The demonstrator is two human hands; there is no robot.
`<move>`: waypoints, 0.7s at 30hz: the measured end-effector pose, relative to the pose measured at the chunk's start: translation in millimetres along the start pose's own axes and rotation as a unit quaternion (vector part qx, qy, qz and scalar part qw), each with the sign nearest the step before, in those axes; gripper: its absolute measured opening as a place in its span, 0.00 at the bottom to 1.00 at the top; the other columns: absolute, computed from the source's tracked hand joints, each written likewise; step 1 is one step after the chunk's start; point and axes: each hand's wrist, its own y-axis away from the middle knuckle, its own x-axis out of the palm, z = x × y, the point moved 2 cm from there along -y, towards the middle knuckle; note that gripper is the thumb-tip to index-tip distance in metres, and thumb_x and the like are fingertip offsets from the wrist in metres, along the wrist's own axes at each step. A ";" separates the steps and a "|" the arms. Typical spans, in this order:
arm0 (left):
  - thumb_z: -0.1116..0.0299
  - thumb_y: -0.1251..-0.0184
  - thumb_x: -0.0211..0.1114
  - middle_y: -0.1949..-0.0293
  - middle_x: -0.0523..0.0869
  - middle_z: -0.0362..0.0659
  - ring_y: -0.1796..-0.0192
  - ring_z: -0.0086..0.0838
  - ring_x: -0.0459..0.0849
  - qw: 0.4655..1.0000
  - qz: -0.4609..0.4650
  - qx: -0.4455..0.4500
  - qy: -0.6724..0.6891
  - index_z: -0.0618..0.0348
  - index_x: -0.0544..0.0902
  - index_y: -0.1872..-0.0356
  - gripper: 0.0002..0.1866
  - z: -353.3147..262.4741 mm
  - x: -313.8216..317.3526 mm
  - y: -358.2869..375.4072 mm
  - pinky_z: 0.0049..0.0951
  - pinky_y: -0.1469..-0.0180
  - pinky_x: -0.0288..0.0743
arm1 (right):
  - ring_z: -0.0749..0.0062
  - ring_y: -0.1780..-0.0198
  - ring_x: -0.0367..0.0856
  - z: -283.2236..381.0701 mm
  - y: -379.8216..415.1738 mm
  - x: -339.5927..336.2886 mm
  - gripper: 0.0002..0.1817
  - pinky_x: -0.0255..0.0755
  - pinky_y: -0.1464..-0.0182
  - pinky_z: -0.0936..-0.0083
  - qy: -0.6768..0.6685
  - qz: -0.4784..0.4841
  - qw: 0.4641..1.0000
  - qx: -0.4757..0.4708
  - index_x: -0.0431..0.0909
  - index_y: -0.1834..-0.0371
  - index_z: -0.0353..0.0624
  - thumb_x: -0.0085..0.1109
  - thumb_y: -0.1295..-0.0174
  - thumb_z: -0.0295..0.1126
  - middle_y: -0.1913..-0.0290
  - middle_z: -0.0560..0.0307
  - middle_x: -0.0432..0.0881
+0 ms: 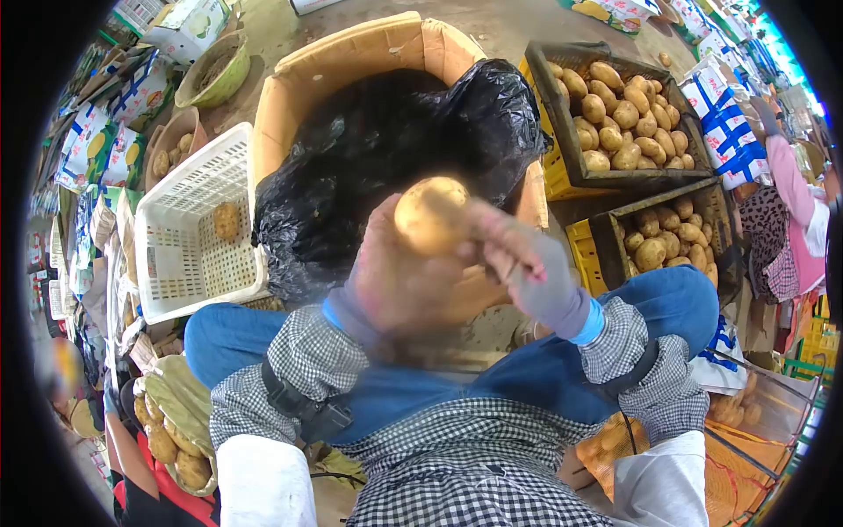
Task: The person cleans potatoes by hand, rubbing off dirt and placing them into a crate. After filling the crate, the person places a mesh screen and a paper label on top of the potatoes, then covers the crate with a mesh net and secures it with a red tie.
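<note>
Cluttered floor point(518, 28), crates point(619, 180), potato point(429, 216) in hand point(386, 272)

The person wears a checked smock point(474, 470), with blue jeans point(672, 307) beyond it and, either side of it, white sleeves point(265, 481), checked oversleeves point(316, 350), black straps point(290, 397), greyish gloves point(553, 294) and (quite bright!) blue cuffs point(588, 323).

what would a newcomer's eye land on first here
Probably the large pale potato in the middle, held in the left hand with the blurred right hand beside it. Just beyond gapes a big cardboard box lined with black plastic. Two potato-filled crates stand on the right, and a white basket with a lone potato on the left.
</note>
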 end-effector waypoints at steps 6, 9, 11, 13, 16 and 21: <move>0.40 0.31 0.50 0.59 0.77 0.47 0.71 0.25 0.71 0.998 -0.033 0.015 -0.057 0.52 0.77 0.44 0.28 -0.1 -2.6 0.7 0.15 0.80 0.62 | 0.75 0.57 0.81 18.6 -0.6 1.9 0.20 0.73 0.61 0.82 -0.147 0.130 0.980 -0.037 0.71 0.34 0.36 0.46 0.28 0.22 0.43 0.51 0.79; 0.39 0.31 0.50 0.59 0.77 0.47 0.72 0.25 0.70 0.993 -0.042 0.030 -0.103 0.52 0.77 0.44 0.29 -1.4 -4.8 -0.2 0.16 0.80 0.62 | 0.62 0.53 0.83 1.7 3.4 -6.2 0.24 0.77 0.47 0.71 0.130 0.131 0.973 -0.139 0.70 0.33 0.39 0.46 0.32 0.17 0.38 0.46 0.75; 0.39 0.31 0.50 0.60 0.77 0.47 0.73 0.24 0.70 0.993 -0.034 0.032 -0.106 0.52 0.77 0.44 0.29 -2.7 -4.6 -0.4 0.16 0.81 0.62 | 0.60 0.53 0.84 0.2 6.4 -9.6 0.25 0.78 0.44 0.70 0.287 0.132 0.939 -0.135 0.71 0.33 0.40 0.45 0.35 0.15 0.40 0.46 0.77; 0.38 0.31 0.49 0.61 0.76 0.46 0.73 0.24 0.69 0.993 -0.030 0.032 -0.109 0.52 0.77 0.44 0.30 -3.5 -4.6 -1.4 0.16 0.81 0.61 | 0.64 0.54 0.85 7.5 7.0 -5.5 0.27 0.79 0.46 0.72 0.296 0.115 0.941 -0.113 0.72 0.34 0.42 0.45 0.37 0.13 0.45 0.47 0.80; 0.38 0.31 0.49 0.62 0.76 0.46 0.75 0.24 0.69 0.993 -0.023 0.033 -0.112 0.53 0.77 0.44 0.31 -4.0 -3.9 -1.4 0.16 0.82 0.61 | 0.67 0.56 0.86 18.6 1.1 -3.2 0.29 0.80 0.50 0.73 0.273 0.082 0.945 -0.159 0.73 0.34 0.45 0.45 0.38 0.12 0.53 0.49 0.81; 0.36 0.32 0.49 0.63 0.76 0.46 0.77 0.23 0.68 0.992 -0.018 0.034 -0.120 0.53 0.76 0.44 0.32 -6.6 -3.9 -2.7 0.16 0.83 0.60 | 0.63 0.54 0.86 13.2 6.4 -10.8 0.28 0.80 0.51 0.74 0.421 0.123 0.890 -0.122 0.74 0.35 0.46 0.44 0.37 0.12 0.53 0.49 0.81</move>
